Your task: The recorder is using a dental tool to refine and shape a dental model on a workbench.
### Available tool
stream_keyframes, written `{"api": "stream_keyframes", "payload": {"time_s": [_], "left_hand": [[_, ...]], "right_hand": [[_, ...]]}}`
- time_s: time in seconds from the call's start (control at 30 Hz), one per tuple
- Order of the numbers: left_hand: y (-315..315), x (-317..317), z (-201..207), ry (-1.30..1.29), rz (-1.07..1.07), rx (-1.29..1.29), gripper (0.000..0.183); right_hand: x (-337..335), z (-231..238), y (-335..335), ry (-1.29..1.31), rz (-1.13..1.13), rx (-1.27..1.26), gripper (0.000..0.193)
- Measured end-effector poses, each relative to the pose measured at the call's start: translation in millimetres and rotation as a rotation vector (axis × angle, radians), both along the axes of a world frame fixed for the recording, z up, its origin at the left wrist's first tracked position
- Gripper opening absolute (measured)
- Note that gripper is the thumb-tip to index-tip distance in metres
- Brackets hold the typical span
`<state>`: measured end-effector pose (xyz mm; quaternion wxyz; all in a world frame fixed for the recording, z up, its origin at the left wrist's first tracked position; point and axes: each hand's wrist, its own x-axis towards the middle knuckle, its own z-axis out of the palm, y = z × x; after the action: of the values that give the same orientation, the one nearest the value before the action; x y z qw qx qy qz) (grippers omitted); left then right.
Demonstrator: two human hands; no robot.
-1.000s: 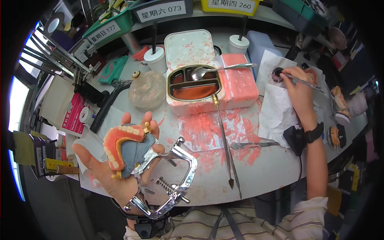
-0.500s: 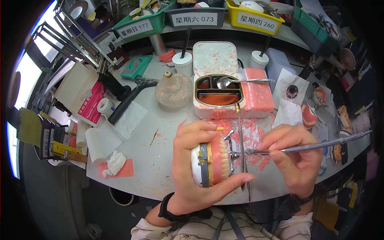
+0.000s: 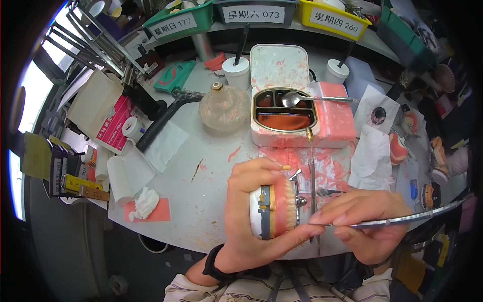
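**Denture model in left hand, metal tool in right, above front edge of desk**

Left hand (image 3: pixel 251 211): fingers curled closed around a denture model (image 3: pixel 275 211), thumb below, fingertips over the top. Model shows a grey base, a yellowish band and a pink gum part with a row of teeth facing right. Its left side and back are hidden by the palm. A small metal fitting (image 3: pixel 298 200) sits against the teeth side; its form is hard to make out.

Right hand (image 3: pixel 367 221): pinched shut on a thin metal tool (image 3: pixel 402 219), held like a pen. The tip lies at the lower edge of the model, next to the left thumb; actual contact cannot be told. The handle runs right and fades into the dark rim.

Both hands hover over the near edge of the desk (image 3: pixel 201 201), which is smeared with pink wax scraps (image 3: pixel 332 163). Beyond them: a white tin (image 3: pixel 282 136) with open lid, holding reddish wax and a spoon (image 3: pixel 302 99); a pink slab (image 3: pixel 336 116) to its right; a glass spirit lamp (image 3: pixel 224 106) to its left. Paper tissues (image 3: pixel 370 156) lie right, a black hose (image 3: pixel 161 121) and paper roll (image 3: pixel 133 127) left. Labelled bins (image 3: pixel 254 12) at the back are cut off by the top edge. Further dental pieces at far right are blurred.
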<state>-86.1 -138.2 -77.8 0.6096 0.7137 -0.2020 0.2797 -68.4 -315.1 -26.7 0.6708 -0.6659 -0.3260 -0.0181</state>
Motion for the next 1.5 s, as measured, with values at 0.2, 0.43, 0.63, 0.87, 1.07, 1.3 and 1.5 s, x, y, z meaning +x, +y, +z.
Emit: {"api": "stream_keyframes", "payload": {"time_s": [0.2, 0.43, 0.63, 0.87, 1.07, 1.3, 1.5], "left_hand": [[-0.8, 3.8, -1.8, -0.02, -0.031, 0.025, 0.071], [-0.7, 1.0, -0.3, -0.029, -0.007, 0.07, 0.071], [-2.6, 1.5, -0.5, -0.058, 0.008, 0.104, 0.071], [-2.3, 3.1, -2.5, -0.071, 0.022, 0.111, 0.071], [-1.6, 1.7, 0.4, -0.047, 0.055, 0.086, 0.074], [-0.1, 2.1, -2.9, -0.069, 0.047, 0.085, 0.074], [-0.5, 2.3, -5.0, -0.076, 0.036, 0.073, 0.071]], "right_hand": [[10.1, 8.1, -0.2, -0.394, 0.063, -0.23, 0.013], [7.0, 10.6, 2.7, -0.366, 0.039, -0.221, 0.018], [6.1, 10.0, 1.3, -0.372, 0.036, -0.226, 0.019], [5.0, 7.4, 2.3, -0.343, 0.006, -0.215, 0.017], [6.0, -0.7, 2.8, -0.333, -0.032, -0.143, 0.02], [3.7, 0.9, 1.3, -0.219, 0.047, -0.085, 0.016], [7.4, 3.6, 6.6, -0.371, -0.007, -0.217, 0.012]]}}
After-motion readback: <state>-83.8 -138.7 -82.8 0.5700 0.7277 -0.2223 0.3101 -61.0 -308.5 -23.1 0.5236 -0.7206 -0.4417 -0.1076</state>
